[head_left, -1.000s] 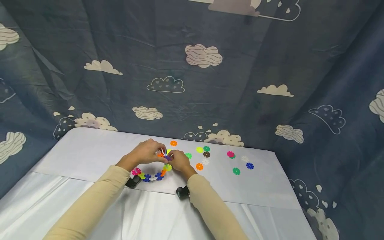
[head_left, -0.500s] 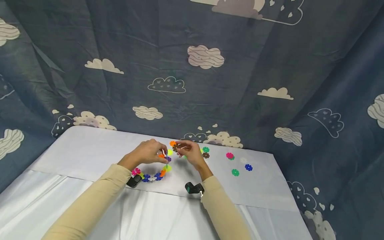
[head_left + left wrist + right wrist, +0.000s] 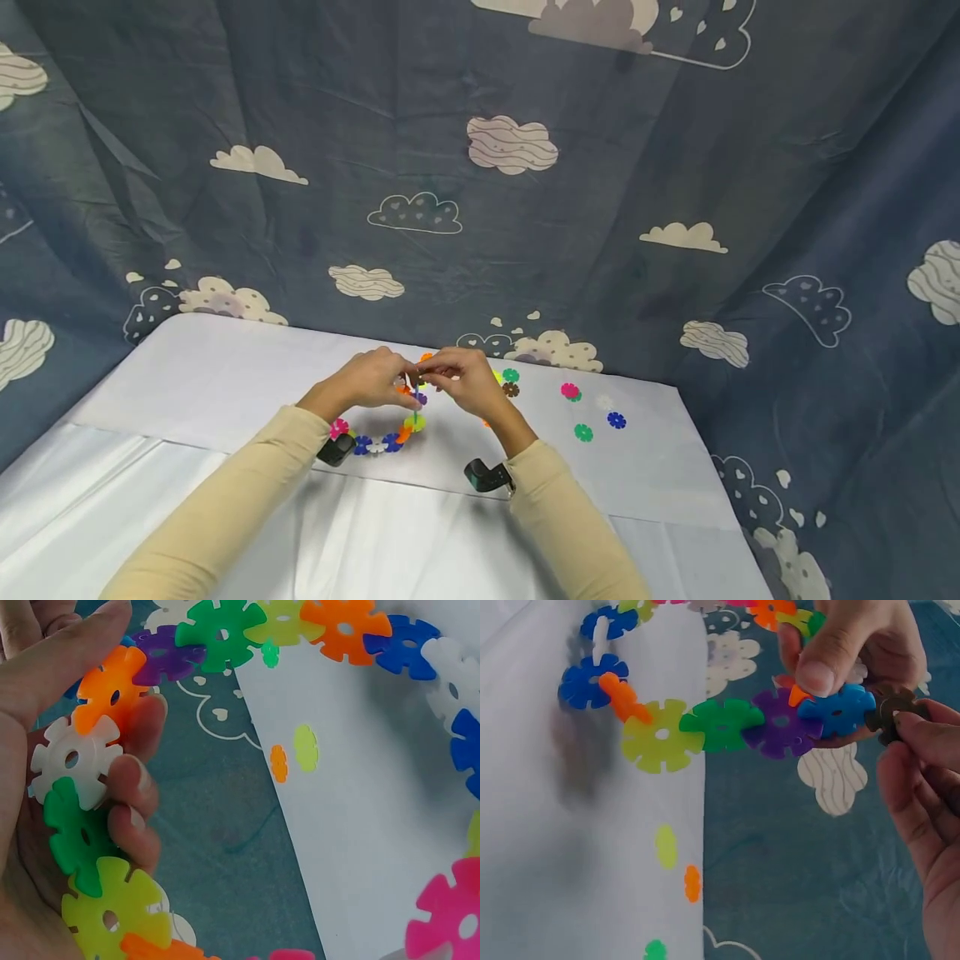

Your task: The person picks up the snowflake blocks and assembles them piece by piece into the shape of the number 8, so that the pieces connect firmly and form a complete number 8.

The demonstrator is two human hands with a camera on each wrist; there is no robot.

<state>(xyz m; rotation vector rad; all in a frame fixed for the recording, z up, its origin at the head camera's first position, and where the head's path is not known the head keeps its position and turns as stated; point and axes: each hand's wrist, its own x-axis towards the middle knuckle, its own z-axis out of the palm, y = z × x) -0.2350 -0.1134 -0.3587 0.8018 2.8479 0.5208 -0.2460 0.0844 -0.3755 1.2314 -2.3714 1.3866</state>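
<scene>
A ring of interlocking flower-shaped plastic discs (image 3: 722, 726) hangs from my left hand (image 3: 367, 383). In the left wrist view its fingers curl behind a white disc (image 3: 52, 765) and an orange disc (image 3: 97, 690). The right wrist view shows the left thumb on a light blue disc (image 3: 840, 716), beside a purple disc (image 3: 780, 742). My right hand (image 3: 468, 383) pinches a brown disc (image 3: 885, 724) between thumb and forefinger, its edge right at the light blue disc's edge. In the head view the hands meet and hide much of the discs there.
Loose discs lie to the right on the white table (image 3: 660, 467), among them a pink one (image 3: 570, 390), a blue one (image 3: 617, 420) and a green one (image 3: 583, 432). A dark cloud-print cloth (image 3: 570, 275) hangs behind the table's back edge. Each wrist wears a black camera (image 3: 487, 476).
My right hand let go near the ring and picked up the brown disc at the back. It has since moved left, carrying the disc to the left hand, which has stayed nearly still.
</scene>
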